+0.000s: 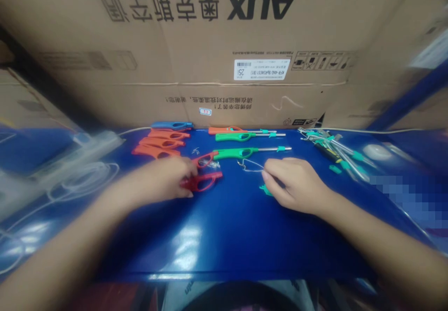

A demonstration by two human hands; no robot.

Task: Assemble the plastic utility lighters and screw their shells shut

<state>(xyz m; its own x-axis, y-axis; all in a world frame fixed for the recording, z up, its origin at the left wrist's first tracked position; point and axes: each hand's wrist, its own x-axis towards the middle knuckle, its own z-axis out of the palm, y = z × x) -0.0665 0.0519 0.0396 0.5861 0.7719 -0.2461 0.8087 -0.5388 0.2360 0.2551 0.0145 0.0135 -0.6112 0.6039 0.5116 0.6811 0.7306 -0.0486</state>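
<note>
My left hand is closed around the rear end of a red lighter handle, whose loop points right. Just behind it lies another red-orange handle, partly hidden by my fingers. My right hand is pinched on a thin bent wire that sticks out to the left. A small green plastic piece shows below my right fingers; whether they touch it I cannot tell. Two green lighters with metal tubes and an orange one lie behind, between the hands.
Several orange handles and a blue one lie at the back left. Metal tubes with green tips are piled at right, near a white round object. White cable coils at left. A cardboard wall closes the blue table's back.
</note>
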